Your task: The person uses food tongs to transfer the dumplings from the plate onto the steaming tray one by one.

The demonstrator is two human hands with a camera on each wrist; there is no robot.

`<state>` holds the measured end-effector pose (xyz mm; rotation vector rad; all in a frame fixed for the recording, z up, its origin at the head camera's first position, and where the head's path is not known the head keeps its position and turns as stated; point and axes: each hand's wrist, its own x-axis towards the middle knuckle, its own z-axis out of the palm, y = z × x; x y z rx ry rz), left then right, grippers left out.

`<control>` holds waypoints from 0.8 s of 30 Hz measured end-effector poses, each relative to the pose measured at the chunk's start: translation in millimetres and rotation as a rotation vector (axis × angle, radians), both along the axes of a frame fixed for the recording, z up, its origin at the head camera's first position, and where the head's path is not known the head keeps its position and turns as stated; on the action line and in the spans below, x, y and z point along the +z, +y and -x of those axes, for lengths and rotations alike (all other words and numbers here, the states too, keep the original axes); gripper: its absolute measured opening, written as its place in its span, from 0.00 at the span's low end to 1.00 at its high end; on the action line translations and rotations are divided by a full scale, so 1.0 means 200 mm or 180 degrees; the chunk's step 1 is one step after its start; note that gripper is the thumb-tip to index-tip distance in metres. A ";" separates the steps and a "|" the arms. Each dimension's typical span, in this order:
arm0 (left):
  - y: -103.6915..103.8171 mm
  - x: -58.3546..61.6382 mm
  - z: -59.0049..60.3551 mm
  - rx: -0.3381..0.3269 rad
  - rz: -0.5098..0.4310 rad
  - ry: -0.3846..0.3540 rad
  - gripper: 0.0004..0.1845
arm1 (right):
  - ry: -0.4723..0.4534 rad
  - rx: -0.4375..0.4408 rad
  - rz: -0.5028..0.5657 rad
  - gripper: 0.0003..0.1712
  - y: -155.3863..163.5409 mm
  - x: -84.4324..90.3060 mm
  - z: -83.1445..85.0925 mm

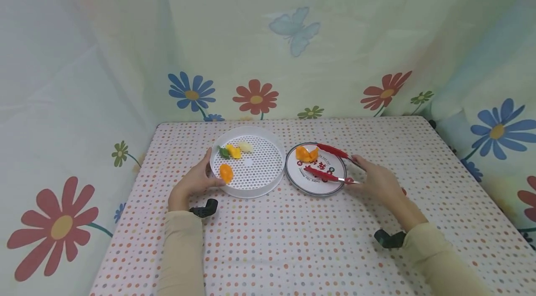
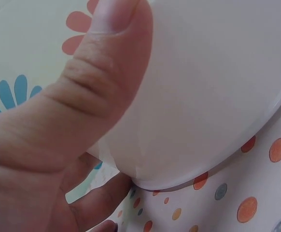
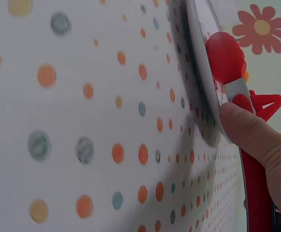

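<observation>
A white perforated tray (image 1: 255, 168) sits mid-table with an orange piece (image 1: 226, 173), a yellow and green piece (image 1: 231, 151) and a pale piece (image 1: 245, 147) in it. My left hand (image 1: 196, 179) grips its left rim (image 2: 213, 164), thumb (image 2: 97, 72) over the wall. To its right a round printed plate (image 1: 315, 179) holds an orange piece (image 1: 306, 153). My right hand (image 1: 372, 177) holds red tongs (image 1: 331, 163), whose open arms lie over the plate with the tips beside that orange piece. The right wrist view shows the tongs (image 3: 254, 159) and the plate's edge (image 3: 201, 82).
The table (image 1: 293, 240) wears a polka-dot cloth. Floral curtains (image 1: 268, 54) close off the back and both sides. Black wrist mounts (image 1: 204, 209) sit just behind each hand.
</observation>
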<state>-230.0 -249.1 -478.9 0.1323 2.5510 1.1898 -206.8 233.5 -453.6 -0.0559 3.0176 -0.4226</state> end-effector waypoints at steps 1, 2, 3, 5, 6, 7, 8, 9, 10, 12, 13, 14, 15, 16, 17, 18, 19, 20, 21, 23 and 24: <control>0.00 0.00 0.00 -0.0001 -0.0009 0.0009 0.69 | -0.0036 0.0012 0.0010 0.62 0.01 0.00 0.01; 0.00 0.00 0.00 0.0004 -0.0009 0.0016 0.69 | -0.0068 0.0014 0.0024 0.62 0.01 0.00 0.02; 0.00 0.00 0.00 0.0010 -0.0008 0.0019 0.69 | -0.0090 0.0028 0.0024 0.61 0.02 0.00 0.03; 0.00 -0.01 0.00 0.0021 -0.0005 0.0023 0.69 | -0.0130 0.0062 0.0012 0.61 0.02 0.00 0.05; 0.00 -0.01 0.00 0.0022 -0.0003 0.0024 0.69 | -0.0150 0.0078 0.0009 0.60 0.03 0.00 0.06; 0.00 -0.01 0.00 0.0018 0.0001 0.0032 0.69 | -0.0165 0.0092 0.0005 0.60 0.03 0.00 0.06; 0.00 -0.01 0.00 0.0024 0.0004 0.0032 0.69 | -0.0179 0.0093 -0.0006 0.59 0.03 0.00 0.07; 0.00 -0.01 0.01 0.0024 0.0007 0.0036 0.69 | -0.0192 0.0096 -0.0008 0.59 0.03 0.00 0.07; 0.00 -0.01 0.01 0.0024 0.0010 0.0039 0.69 | -0.0209 0.0088 -0.0007 0.59 0.03 0.00 0.08; 0.00 -0.01 0.00 0.0021 0.0026 0.0046 0.70 | -0.0212 0.0066 -0.0018 0.59 0.03 -0.01 0.08; 0.00 -0.01 0.01 0.0016 0.0040 0.0047 0.70 | -0.0208 0.0043 -0.0018 0.58 0.03 -0.01 0.08; 0.00 -0.01 0.01 0.0026 0.0049 0.0042 0.70 | -0.0199 0.0027 -0.0024 0.58 0.03 -0.01 0.08; 0.00 -0.01 0.01 0.0031 0.0058 0.0036 0.70 | -0.0183 0.0015 -0.0036 0.58 0.03 -0.01 0.08; 0.00 -0.01 0.00 0.0037 0.0062 0.0029 0.70 | -0.0166 0.0007 -0.0048 0.57 0.03 -0.02 0.08; 0.00 -0.01 0.01 0.0031 0.0070 0.0027 0.70 | -0.0147 0.0005 -0.0058 0.57 0.03 -0.02 0.08; 0.00 -0.01 0.00 0.0031 0.0079 0.0020 0.70 | -0.0129 0.0014 -0.0069 0.56 0.02 -0.02 0.08; 0.00 -0.01 0.00 0.0030 0.0074 0.0016 0.70 | -0.0114 0.0028 -0.0068 0.55 0.02 -0.02 0.08; 0.01 -0.01 0.00 0.0039 0.0066 0.0010 0.70 | -0.0103 0.0046 -0.0066 0.55 0.02 -0.02 0.08; 0.01 -0.01 0.00 0.0036 0.0063 0.0007 0.70 | -0.0091 0.0059 -0.0066 0.54 0.02 -0.02 0.08; 0.01 -0.01 0.00 0.0028 0.0062 0.0004 0.70 | -0.0084 0.0075 -0.0055 0.53 0.03 -0.02 0.08; 0.01 -0.01 0.00 0.0035 0.0064 -0.0004 0.70 | -0.0082 0.0079 -0.0056 0.53 0.03 -0.02 0.08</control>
